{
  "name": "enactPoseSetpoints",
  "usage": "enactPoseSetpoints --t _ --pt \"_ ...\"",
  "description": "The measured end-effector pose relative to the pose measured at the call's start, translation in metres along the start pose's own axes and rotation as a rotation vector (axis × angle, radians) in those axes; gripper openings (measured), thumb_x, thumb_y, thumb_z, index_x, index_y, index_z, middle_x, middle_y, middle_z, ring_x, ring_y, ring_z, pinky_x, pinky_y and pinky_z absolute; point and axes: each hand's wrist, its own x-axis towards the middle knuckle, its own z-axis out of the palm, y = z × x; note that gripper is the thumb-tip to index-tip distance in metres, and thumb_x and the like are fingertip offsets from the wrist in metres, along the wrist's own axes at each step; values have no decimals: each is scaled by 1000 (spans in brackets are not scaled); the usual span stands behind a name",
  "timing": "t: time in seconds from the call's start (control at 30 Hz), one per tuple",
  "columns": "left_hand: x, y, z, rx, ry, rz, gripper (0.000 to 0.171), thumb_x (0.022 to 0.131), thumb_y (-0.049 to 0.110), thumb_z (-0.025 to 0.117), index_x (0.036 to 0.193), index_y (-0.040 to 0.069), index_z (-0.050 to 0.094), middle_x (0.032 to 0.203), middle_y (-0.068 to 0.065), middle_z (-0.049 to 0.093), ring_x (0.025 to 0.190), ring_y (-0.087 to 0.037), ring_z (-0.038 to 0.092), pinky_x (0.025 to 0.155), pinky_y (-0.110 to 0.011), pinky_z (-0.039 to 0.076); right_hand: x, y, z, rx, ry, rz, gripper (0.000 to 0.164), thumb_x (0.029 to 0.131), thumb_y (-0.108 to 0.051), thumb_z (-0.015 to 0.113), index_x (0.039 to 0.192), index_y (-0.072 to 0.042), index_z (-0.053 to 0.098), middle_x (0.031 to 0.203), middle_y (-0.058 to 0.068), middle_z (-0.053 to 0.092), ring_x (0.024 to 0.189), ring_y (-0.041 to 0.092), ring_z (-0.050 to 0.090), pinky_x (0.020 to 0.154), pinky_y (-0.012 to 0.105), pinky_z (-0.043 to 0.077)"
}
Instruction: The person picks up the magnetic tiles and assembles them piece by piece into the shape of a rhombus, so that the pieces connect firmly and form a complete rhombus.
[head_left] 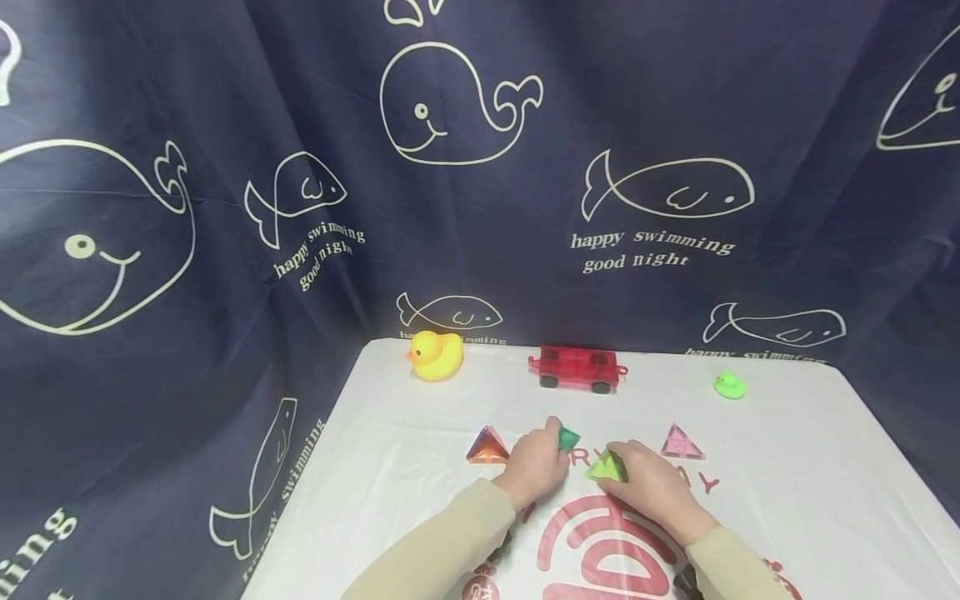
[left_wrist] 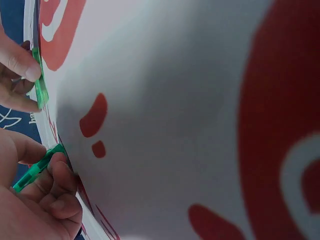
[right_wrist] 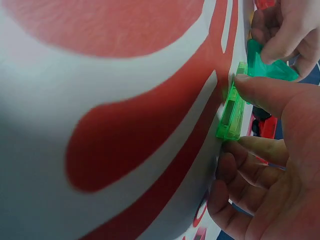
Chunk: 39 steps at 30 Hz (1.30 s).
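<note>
My left hand (head_left: pixel 534 463) pinches a dark green translucent triangular tile (head_left: pixel 568 438) above the white tabletop. In the left wrist view, thumb and fingers grip that green tile (left_wrist: pixel 40 168) by its sides. To the right, my right hand (head_left: pixel 654 482) holds a light green triangular tile (head_left: pixel 604 468) between thumb and fingers. Its edge-on frame (right_wrist: pixel 230 117) shows in the right wrist view, close over the printed cloth. The two tiles are a short way apart. An orange triangular tile (head_left: pixel 487 447) lies left of my left hand, and a pink one (head_left: pixel 681 443) beyond my right.
A yellow rubber duck (head_left: pixel 438 357) stands at the back left of the white table (head_left: pixel 390 400). Along the back edge is a red wheeled wagon (head_left: pixel 576 368), with a small green duck (head_left: pixel 730 386) to its right. A dark blue curtain (head_left: pixel 510 242) hangs behind.
</note>
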Motion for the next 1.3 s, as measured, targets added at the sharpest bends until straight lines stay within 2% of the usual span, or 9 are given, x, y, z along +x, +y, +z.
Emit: enactPoseSetpoints --t 0.23,0.4,0.53,0.63,0.77,1.03,1.3 --pt "-2 -3 -2 29 -14 11 27 89 17 72 109 10 54 69 0 56 55 -15 54 51 -31 47 7 -10 5 3 -7 -16 60 80 -33 87 126 1 69 102 9 69 86 21 65 87 53 56" --pt "-2 -4 -2 57 -12 25 28 89 18 73 109 10 54 68 1 56 54 -15 54 50 -31 46 10 -16 6 19 12 -42 56 79 -29 87 124 0 70 95 4 66 76 15 56 74 48 56" --pt "-2 -5 -1 70 -6 37 28 88 18 74 108 11 54 68 1 56 54 -15 55 50 -30 46 14 -18 8 23 5 -33 56 78 -30 87 124 -3 70 95 4 66 74 14 55 64 46 53" --pt "-2 -5 -1 74 -10 44 28 89 19 73 108 10 55 68 1 56 54 -14 55 50 -30 47 16 -19 10 28 -3 -30 57 78 -30 87 125 -3 70 99 5 68 78 15 58 68 48 55" --pt "-2 -5 0 91 -10 47 28 91 21 72 110 10 56 68 1 57 55 -15 56 51 -31 48 22 -20 13 50 -6 -48 57 79 -28 87 126 -1 70 101 6 69 83 16 61 83 50 57" --pt "-2 -4 1 128 -2 76 25 90 20 71 109 10 57 69 0 60 58 -16 61 51 -31 49 25 -24 15 39 1 -45 55 79 -28 88 124 -1 71 96 5 67 79 15 60 79 47 56" --pt "-1 -5 3 142 9 95 21 92 21 71 107 13 59 72 1 62 62 -15 63 53 -32 50 31 -22 17 60 -21 -49 54 78 -28 89 123 -3 72 103 8 71 88 20 64 86 50 55"
